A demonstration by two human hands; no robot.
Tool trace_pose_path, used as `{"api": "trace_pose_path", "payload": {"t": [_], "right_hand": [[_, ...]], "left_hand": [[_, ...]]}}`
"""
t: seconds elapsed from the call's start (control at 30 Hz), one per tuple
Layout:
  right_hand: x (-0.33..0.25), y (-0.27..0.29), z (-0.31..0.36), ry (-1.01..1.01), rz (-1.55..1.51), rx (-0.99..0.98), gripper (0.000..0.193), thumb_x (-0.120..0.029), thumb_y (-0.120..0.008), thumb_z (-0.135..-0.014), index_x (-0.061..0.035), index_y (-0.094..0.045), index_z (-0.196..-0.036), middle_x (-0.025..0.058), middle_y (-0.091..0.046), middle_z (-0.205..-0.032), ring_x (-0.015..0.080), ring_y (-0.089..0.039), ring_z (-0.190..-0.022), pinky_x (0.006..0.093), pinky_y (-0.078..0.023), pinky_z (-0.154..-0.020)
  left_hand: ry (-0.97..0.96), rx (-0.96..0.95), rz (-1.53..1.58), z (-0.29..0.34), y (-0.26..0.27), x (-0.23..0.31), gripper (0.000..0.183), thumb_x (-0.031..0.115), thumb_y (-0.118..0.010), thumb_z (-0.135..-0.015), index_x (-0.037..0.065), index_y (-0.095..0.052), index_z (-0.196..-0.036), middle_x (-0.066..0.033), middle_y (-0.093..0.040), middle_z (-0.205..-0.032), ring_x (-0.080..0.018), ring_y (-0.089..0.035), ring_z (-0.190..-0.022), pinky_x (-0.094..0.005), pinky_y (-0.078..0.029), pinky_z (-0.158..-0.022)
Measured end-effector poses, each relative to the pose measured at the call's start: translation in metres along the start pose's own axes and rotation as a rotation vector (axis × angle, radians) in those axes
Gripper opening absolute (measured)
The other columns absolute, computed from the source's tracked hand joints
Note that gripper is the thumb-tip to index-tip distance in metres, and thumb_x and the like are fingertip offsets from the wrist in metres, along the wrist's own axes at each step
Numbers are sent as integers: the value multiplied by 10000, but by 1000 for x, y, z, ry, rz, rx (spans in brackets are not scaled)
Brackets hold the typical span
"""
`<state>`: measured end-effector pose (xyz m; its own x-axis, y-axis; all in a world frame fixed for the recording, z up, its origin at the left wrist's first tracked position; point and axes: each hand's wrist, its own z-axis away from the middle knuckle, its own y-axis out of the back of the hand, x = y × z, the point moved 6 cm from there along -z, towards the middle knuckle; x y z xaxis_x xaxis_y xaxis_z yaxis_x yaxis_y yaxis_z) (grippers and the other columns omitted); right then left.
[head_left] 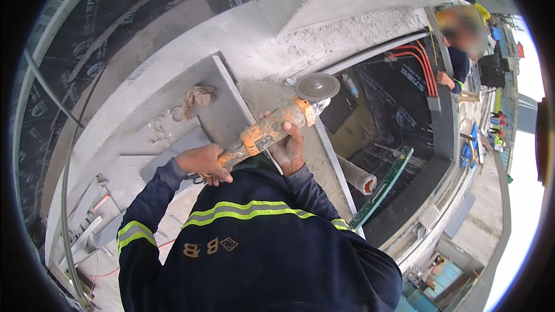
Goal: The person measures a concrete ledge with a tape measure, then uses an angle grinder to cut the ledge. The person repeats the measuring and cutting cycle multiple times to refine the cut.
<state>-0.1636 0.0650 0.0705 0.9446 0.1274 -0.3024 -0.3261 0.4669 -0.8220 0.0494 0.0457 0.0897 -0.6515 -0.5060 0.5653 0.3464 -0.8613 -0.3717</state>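
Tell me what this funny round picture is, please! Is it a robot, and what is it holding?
There's no robot here, just a person using two bare hands. The camera sits on that person's head and looks down, so you see the dark blue jacket from above. Its wide lens makes straight edges look bendy.

The left hand grips the back end of an orange grinder, a hand-held power tool. The right hand holds it nearer the front, where there is a round, flat disc. One still picture can't tell us whether the disc is spinning.

On the grey surface to the left lies what looks like a crumpled cloth. Far to the right is another person's hand.
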Motion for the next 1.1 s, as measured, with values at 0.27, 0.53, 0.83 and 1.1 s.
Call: {"api": "trace_pose_path", "payload": {"t": [0.27, 0.53, 0.83, 1.1], "right_hand": [[49, -31, -53, -319, 134, -178, 561, -198, -715, -826, 3, -508, -1308, 222, -607, -1247, 398, -562, -1261, 606, -460, -1063], [115, -79, -112, -451, 610, -402, 556, -352, -694, -946, -32, -488, -1352, 131, -602, -1286, 295, -602, -1186, 522, -493, -994], [64, -16, -22, -418, 1204, -406, 536, -455, -696, -921, -62, -598, -1271, 89, -665, -1189, 206, -647, -1123, 393, -516, -938], [-14, 30, 28, -310, 1276, -243, 462, -417, -663, -938, -67, -627, -1238, 53, -667, -1124, 178, -659, -1067, 369, -559, -835]], "left_hand": [[-200, 191, 343, 16, -22, -32, 349, 169, -835, -793, 17, -575, -970, -41, -600, -652, -110, -576, -480, -269, -457, -423], [-296, 849, 347, 34, 34, -62, 207, 120, -763, -794, -8, -600, -777, -56, -581, -588, -131, -538, -396, -297, -408, -354], [-453, 1114, 463, -17, 158, -97, 120, 66, -727, -841, 25, -622, -799, -21, -562, -591, -121, -513, -393, -274, -364, -345], [-551, 1194, 270, -78, 229, -164, 224, 239, -563, -918, 59, -561, -1052, -53, -550, -891, -166, -511, -776, -334, -418, -632]]}}
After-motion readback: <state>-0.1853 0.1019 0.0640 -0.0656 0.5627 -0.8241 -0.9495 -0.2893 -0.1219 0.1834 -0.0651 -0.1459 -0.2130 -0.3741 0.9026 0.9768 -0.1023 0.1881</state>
